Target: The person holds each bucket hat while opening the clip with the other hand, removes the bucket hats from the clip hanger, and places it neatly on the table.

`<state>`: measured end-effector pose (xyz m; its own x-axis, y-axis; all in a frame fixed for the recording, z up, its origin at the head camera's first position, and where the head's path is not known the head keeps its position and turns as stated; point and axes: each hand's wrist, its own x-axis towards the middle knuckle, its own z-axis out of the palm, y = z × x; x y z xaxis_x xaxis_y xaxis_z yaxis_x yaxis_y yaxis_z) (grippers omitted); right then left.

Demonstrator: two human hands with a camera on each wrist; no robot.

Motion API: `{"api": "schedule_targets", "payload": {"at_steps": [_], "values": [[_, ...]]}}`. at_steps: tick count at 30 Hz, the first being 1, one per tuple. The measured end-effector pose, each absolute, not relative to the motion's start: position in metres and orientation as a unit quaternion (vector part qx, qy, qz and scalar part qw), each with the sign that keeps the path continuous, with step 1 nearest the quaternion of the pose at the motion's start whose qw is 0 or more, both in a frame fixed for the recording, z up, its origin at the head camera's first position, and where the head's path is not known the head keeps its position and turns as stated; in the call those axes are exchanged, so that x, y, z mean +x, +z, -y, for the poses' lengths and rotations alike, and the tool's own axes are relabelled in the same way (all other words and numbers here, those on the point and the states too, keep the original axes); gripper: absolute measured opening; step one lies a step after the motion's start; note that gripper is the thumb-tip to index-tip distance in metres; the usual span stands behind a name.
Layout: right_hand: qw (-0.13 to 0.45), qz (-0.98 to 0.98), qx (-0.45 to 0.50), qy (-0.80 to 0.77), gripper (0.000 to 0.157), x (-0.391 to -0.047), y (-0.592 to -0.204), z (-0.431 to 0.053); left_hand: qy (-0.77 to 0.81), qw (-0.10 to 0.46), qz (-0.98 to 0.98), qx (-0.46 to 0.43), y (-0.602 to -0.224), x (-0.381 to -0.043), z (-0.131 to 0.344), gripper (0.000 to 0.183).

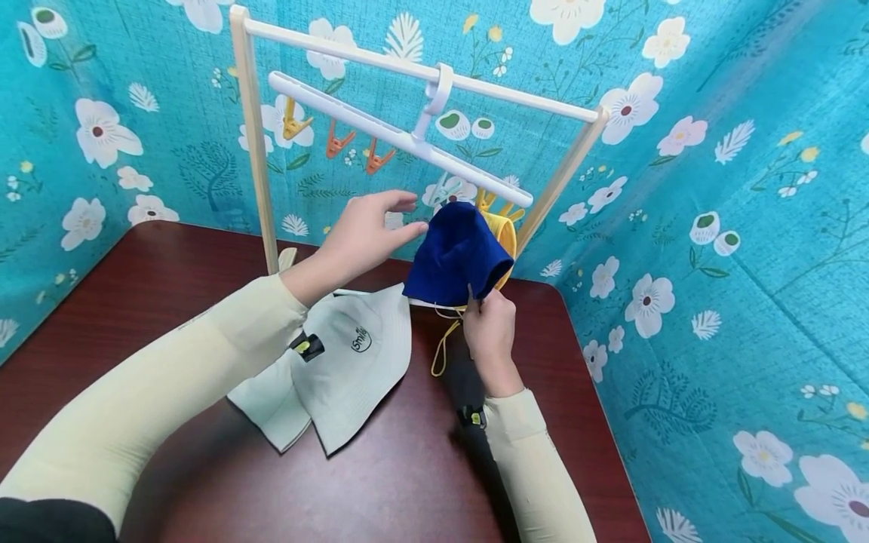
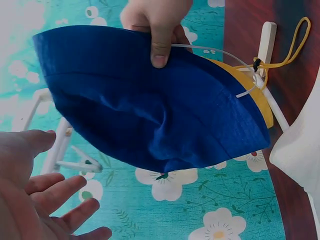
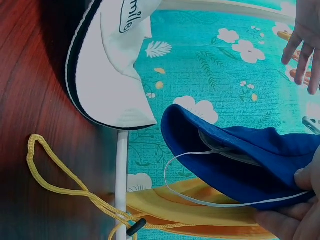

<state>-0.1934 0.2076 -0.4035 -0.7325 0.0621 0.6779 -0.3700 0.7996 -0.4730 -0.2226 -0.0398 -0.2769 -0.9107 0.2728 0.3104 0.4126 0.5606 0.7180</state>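
Note:
A dark blue bucket hat (image 1: 453,253) with a thin white cord (image 3: 175,190) is held up by my right hand (image 1: 490,324), thumb and fingers pinching its brim. My left hand (image 1: 366,230) is just left of the hat, its fingers spread and holding nothing; the left wrist view shows a gap between this hand (image 2: 47,200) and the blue cloth. Behind the blue hat hangs a yellow hat (image 1: 505,237) under yellow clips (image 1: 485,200), its looped yellow drawcord (image 1: 443,351) dangling below. A pale green clip (image 1: 441,188) sits above the blue crown.
A white hanger bar (image 1: 339,109) hooks onto a wooden rack (image 1: 254,143). Yellow (image 1: 293,121) and orange clips (image 1: 337,139) hang along its left half. A white bucket hat (image 1: 353,354) with lettering overlaps another pale hat (image 1: 271,403) on the dark red table (image 1: 380,483).

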Motion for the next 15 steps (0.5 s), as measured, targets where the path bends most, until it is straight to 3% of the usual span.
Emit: {"api": "schedule_targets", "payload": {"at_steps": [15], "values": [[0.349,0.885,0.090,0.295,0.047,-0.191,-0.409,-0.213,-0.432,0.124,0.864,-0.225,-0.286,-0.195,0.073,0.049]]}}
